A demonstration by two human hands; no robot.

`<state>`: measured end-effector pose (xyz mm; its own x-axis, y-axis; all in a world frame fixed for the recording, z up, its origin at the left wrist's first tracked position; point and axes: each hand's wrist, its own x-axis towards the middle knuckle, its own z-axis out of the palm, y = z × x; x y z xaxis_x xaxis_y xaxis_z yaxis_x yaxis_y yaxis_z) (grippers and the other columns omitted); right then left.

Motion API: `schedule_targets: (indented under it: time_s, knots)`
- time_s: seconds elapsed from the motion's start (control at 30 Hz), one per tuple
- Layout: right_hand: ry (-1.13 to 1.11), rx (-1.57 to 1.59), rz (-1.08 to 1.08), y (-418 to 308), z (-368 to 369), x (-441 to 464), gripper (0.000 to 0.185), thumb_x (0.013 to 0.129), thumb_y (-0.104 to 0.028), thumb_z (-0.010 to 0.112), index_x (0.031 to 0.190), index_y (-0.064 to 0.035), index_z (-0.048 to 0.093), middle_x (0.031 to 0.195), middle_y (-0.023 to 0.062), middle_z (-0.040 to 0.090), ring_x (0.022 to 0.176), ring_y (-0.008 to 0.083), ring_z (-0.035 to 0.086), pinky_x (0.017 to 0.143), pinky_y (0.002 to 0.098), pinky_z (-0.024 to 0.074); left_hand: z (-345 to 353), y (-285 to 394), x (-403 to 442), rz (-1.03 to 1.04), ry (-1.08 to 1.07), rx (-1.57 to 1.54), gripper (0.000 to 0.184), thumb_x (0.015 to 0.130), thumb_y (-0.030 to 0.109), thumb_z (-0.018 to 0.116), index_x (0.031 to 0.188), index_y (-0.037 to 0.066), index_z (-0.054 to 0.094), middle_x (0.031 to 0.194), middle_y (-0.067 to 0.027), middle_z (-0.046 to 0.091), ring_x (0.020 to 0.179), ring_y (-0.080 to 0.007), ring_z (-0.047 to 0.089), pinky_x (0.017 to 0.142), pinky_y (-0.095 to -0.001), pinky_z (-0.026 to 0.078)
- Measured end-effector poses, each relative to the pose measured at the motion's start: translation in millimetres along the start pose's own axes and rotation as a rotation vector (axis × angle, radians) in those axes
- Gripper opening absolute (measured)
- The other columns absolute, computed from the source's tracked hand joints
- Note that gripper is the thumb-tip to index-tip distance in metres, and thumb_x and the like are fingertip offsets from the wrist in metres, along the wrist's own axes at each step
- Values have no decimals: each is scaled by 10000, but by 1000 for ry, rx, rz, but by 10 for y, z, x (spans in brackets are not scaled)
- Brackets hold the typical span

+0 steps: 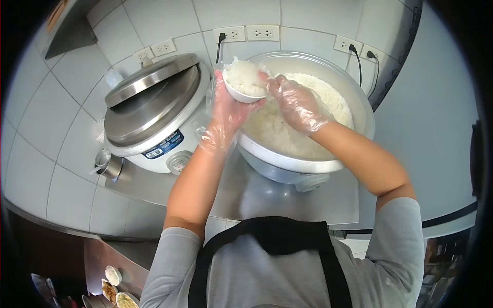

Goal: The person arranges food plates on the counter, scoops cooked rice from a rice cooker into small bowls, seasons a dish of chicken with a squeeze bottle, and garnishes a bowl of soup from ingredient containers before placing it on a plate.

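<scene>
White rice fills one bowl, left hand cupping it, right hand grip unclear.

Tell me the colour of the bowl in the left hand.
The bowl is white, seen best in the head view.

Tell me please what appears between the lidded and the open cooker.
In the head view, the gloved left hand appears between them, holding a white rice-filled bowl.

Single wide head view looked forward and down over desk, left hand and right hand near.
</scene>
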<state>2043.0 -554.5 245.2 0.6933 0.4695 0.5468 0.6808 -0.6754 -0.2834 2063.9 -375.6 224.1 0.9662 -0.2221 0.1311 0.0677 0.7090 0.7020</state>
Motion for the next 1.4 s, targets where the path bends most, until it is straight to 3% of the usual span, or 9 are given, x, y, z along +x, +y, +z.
schedule_targets:
  time_s: [0.13, 0.3, 0.53, 0.73, 0.83, 0.87, 0.93, 1.07, 1.4]
  knots:
    - [-374, -482, 24, -223, -587, 245, 522, 884, -126, 430, 1392, -241, 387, 1310, 190, 472, 942, 280, 612, 782, 342, 512, 92, 19, -37, -3, -112, -73, 713, 918, 654, 151, 1362, 142, 375, 1373, -111, 424, 1211, -305, 439, 933, -492, 402]
    - [-198, -556, -125, -108, -322, 216, 527, 877, -69, 418, 1368, -260, 418, 1113, 112, 567, 840, 262, 628, 724, 366, 524, 88, -16, -66, -53, 10, -38, 703, 929, 633, 144, 1379, 134, 348, 1385, -117, 411, 1257, -318, 406, 980, -527, 377]
    - [-220, -292, 146, 13, -595, 373, 464, 869, -58, 461, 1278, -266, 539, 979, 124, 625, 807, 279, 610, 751, 350, 511, 179, -1, -78, -35, -76, -28, 698, 922, 638, 199, 1367, 126, 362, 1376, -137, 413, 1269, -336, 402, 983, -556, 373]
    - [197, 442, 324, 115, -265, -4, 421, 859, -41, 432, 1256, -118, 548, 1104, 160, 611, 963, 296, 590, 846, 335, 486, 152, -38, -50, 18, -63, -109, 655, 918, 600, 256, 1348, 122, 383, 1375, -143, 415, 1270, -355, 396, 1001, -562, 351]
    - [384, 677, 197, 405, 438, -173, 470, 812, -63, 563, 1279, -93, 516, 1042, 139, 618, 892, 239, 602, 803, 327, 495, 141, -36, -47, 43, -58, -79, 661, 914, 610, 265, 1347, 126, 386, 1377, -136, 414, 1272, -346, 395, 1003, -567, 340]
    - [378, 436, 183, 234, 434, -207, 456, 810, -62, 566, 1264, -88, 526, 1047, 138, 620, 909, 241, 601, 801, 323, 493, 152, -35, -35, 49, -37, -59, 667, 912, 617, 267, 1350, 127, 385, 1377, -132, 415, 1273, -342, 394, 1005, -568, 338]
    - [346, -44, 158, -174, 435, -221, 429, 805, -62, 571, 1233, -79, 544, 1058, 134, 625, 944, 245, 599, 798, 314, 488, 159, -55, -40, 59, 12, -23, 681, 907, 631, 270, 1354, 130, 383, 1376, -124, 417, 1275, -334, 392, 1007, -571, 332]
    - [15, 438, 404, 26, 300, -70, 469, 848, -92, 534, 1312, -106, 466, 1145, 205, 583, 1044, 323, 574, 862, 361, 477, 120, -16, -55, 32, -43, -24, 724, 895, 670, 246, 1367, 137, 373, 1382, -114, 411, 1265, -317, 399, 1005, -559, 337]
    - [-428, -294, 279, -422, -837, 192, 409, 976, -315, 369, 1383, -291, 405, 1220, 188, 553, 1110, 325, 538, 967, 397, 411, 107, -7, -68, -74, -112, -70, 778, 879, 712, 179, 1365, 136, 373, 1380, -114, 408, 1242, -322, 413, 956, -521, 394]
